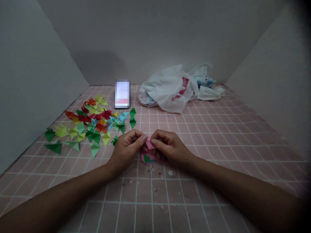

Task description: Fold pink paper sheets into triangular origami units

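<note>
Between my two hands is a small folded piece of pink paper point(150, 144). My left hand point(130, 145) pinches its left side with thumb and curled fingers. From the right, my right hand point(171, 147) grips the same paper between thumb and forefinger. Just below the hands lies a stack of square paper sheets point(148, 158), with pink and green showing; my fingers hide part of it. Left of my left hand, a dark green folded paper piece point(114, 141) rests near the knuckles.
Many folded paper cranes point(93, 121) in red, orange, yellow, green and blue spread over the left side of the pink tiled surface point(218, 136). A phone with a lit, blurred screen point(122, 94) stands behind them. White plastic bags point(167, 85) lie by the back wall.
</note>
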The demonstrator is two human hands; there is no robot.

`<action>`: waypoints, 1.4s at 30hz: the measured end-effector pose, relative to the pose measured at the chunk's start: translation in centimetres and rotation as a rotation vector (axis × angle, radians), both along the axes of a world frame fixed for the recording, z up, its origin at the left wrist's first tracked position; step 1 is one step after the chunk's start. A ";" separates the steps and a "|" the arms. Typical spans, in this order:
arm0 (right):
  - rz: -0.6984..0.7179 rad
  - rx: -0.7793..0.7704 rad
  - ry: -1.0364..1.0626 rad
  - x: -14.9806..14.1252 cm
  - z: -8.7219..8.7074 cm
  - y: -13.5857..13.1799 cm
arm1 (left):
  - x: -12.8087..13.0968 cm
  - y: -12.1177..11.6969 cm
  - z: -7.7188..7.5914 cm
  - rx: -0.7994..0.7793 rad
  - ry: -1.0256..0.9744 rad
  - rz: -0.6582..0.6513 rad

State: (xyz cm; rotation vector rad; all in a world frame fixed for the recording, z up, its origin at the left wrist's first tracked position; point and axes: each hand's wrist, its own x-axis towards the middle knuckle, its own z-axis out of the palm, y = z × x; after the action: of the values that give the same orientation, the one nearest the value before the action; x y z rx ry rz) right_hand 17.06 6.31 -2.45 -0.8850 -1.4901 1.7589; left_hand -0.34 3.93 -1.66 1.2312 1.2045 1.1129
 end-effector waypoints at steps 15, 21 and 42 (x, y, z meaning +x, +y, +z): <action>-0.004 0.022 -0.005 0.1 0.0 0.1 | 0.0 0.0 -0.1 -0.034 0.015 -0.037; 0.011 0.017 0.037 0.4 -0.1 0.5 | -0.2 -0.1 0.1 0.003 0.031 -0.024; 0.051 -0.057 -0.016 0.0 0.1 0.3 | -0.4 0.0 -0.4 0.067 0.120 -0.115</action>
State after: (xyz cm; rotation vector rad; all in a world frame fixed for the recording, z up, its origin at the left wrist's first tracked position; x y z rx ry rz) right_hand 17.07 6.63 -2.38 -0.8989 -1.4907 1.8438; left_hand -0.79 3.95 -2.08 1.4174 1.1773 1.0135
